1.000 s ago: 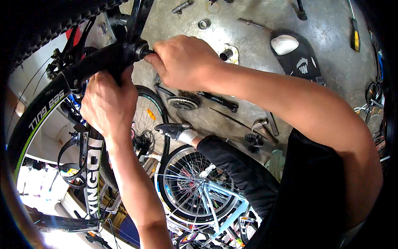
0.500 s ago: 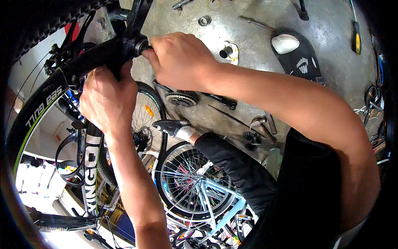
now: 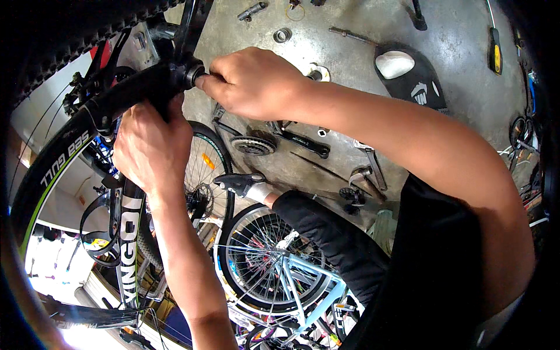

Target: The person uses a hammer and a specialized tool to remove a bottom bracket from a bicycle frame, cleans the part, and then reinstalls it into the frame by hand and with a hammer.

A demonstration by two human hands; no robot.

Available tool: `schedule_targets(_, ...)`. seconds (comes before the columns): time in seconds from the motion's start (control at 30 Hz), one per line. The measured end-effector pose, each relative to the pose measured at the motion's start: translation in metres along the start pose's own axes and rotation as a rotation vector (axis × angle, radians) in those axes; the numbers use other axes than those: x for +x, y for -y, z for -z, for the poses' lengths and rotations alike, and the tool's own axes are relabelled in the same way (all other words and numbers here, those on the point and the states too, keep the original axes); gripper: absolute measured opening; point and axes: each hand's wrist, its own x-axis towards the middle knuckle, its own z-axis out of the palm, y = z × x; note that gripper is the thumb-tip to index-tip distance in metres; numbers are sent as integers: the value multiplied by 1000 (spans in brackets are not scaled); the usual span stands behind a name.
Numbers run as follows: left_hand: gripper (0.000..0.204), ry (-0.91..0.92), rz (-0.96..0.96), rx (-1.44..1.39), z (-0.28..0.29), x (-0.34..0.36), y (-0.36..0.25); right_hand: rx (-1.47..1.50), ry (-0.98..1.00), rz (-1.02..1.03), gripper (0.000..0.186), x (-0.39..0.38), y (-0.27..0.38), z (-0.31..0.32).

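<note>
Black bicycle frame point(image 3: 125, 87) fills the left of the frame, its bottom bracket point(image 3: 190, 74) at upper left of centre; both my operator's hands are on it. Left hand point(image 3: 153, 146), left of centre, wraps the black tubing just below the bottom bracket; grip closed on the bicycle frame, fingertips hidden behind it. Right hand point(image 3: 252, 81), top centre, has thumb and curled fingers closed on the outer end of the bottom bracket; I can't see the exact contact under the fingers. Knobby tyre point(image 3: 70, 55) curves across the upper-left corner; black bottle cage point(image 3: 87, 224) sits at left, lower down on the frame.

Grey floor point(image 3: 350, 64) across upper centre and right; metal ring point(image 3: 283, 35) near the top; thin rod point(image 3: 353, 35) beside black-and-white footwear point(image 3: 408, 81) at upper right; yellow-and-black screwdriver point(image 3: 495, 52) further right. Chainring point(image 3: 254, 145) lies mid-frame, with a black crank arm point(image 3: 306, 144) just right of it; wrench point(image 3: 376, 168) and hammer point(image 3: 364, 181) near each other, right of centre; foot in a black shoe point(image 3: 240, 184) below the chainring; light-blue bicycle point(image 3: 315, 309) at bottom centre.
</note>
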Motion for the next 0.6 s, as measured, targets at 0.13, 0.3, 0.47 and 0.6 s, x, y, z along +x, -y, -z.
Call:
schedule_targets(0.13, 37, 9, 4, 27, -1, -3, 3, -36, 151, -42, 50, -5, 5, 12)
schedule_targets(0.3, 36, -12, -2, 1, -2, -1, -1, -17, -8, 122, 44, -3, -7, -5)
schedule_targets(0.47, 37, -15, 23, 1, 3, 0, -3, -47, -118, 159, 40, -6, 0, -16)
schedule_targets(0.6, 38, -3, 23, 10, 2, 1, -2, -48, -42, 85, 40, -5, 3, -8)
